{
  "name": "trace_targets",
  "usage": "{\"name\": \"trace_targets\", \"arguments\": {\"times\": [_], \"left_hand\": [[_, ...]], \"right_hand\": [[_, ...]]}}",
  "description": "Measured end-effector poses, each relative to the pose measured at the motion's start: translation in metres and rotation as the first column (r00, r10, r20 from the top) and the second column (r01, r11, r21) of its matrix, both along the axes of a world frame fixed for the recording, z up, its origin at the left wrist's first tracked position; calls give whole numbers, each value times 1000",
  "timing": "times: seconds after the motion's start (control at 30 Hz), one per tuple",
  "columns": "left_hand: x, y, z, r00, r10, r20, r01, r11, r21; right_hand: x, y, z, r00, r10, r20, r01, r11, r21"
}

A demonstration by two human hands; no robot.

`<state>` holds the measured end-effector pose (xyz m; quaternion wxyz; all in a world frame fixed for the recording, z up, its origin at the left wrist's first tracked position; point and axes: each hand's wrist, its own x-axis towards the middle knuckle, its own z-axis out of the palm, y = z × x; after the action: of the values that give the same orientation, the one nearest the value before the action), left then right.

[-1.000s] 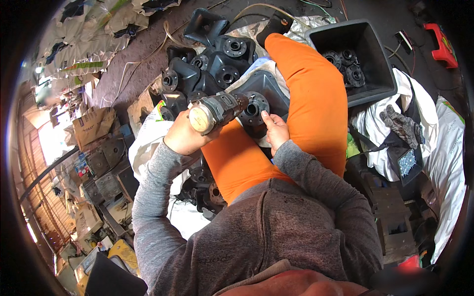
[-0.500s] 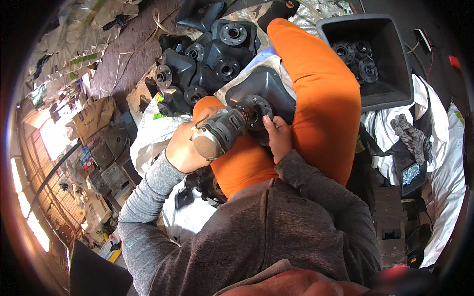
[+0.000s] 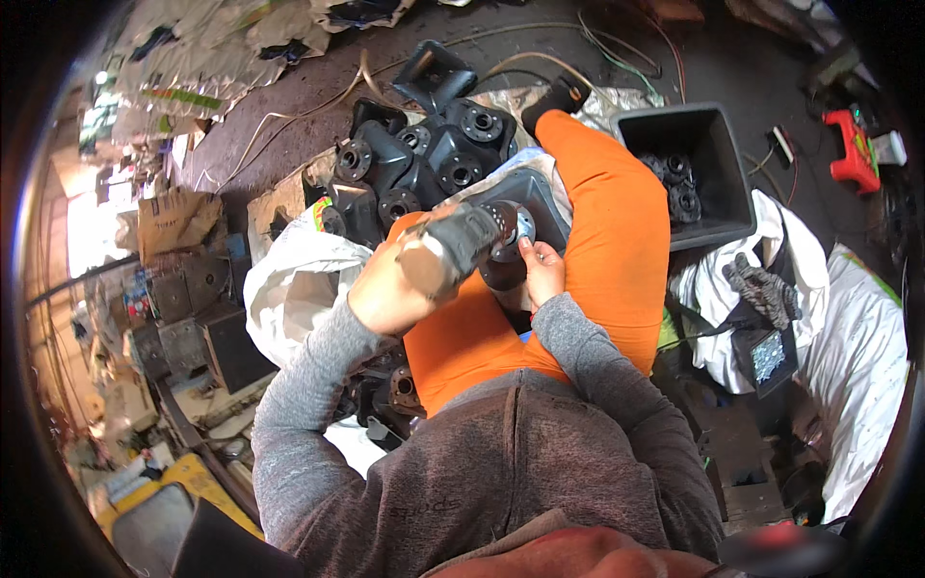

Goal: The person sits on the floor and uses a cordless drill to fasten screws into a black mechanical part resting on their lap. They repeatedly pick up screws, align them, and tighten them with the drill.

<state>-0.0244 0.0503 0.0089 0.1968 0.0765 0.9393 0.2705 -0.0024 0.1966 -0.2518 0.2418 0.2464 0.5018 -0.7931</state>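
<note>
A dark grey power drill (image 3: 448, 246) is gripped in my left hand (image 3: 390, 294), its front end pointing at a round black flange (image 3: 520, 231). The flange is on a black moulded part (image 3: 542, 197) between my orange-clad thighs. My right hand (image 3: 545, 275) is beside the flange's right edge, thumb and fingers pinched together with a small glint at them. What they pinch is too small to make out. The drill's tip and much of the flange are hidden behind the tool body.
Several black moulded parts with round flanges (image 3: 461, 171) are piled beyond my knees. A grey bin (image 3: 727, 183) at the right holds more flanges. Nearer are a patterned glove (image 3: 764, 289) and a dark tray of small shiny pieces (image 3: 771, 361). A white sack (image 3: 299, 265) lies left.
The whole view has shifted and tilted, showing more floor at the top. A bright reflection now shows on the flange near my right fingertips. The drill stays in my left hand.
</note>
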Motion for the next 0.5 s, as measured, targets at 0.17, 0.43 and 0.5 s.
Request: {"name": "trace_targets", "arguments": {"times": [0.17,0.43,0.5], "left_hand": [[95,-1,-5,965,122,233,-172,962,211],[199,-41,-72,996,81,-30,-70,959,274],[177,-59,-57,761,607,229,-646,678,352]], "right_hand": [[-21,23,22,989,63,134,-69,997,39],[-48,21,100,947,280,-160,-310,927,-213],[-48,7,134,889,397,-229,-454,831,-322]]}}
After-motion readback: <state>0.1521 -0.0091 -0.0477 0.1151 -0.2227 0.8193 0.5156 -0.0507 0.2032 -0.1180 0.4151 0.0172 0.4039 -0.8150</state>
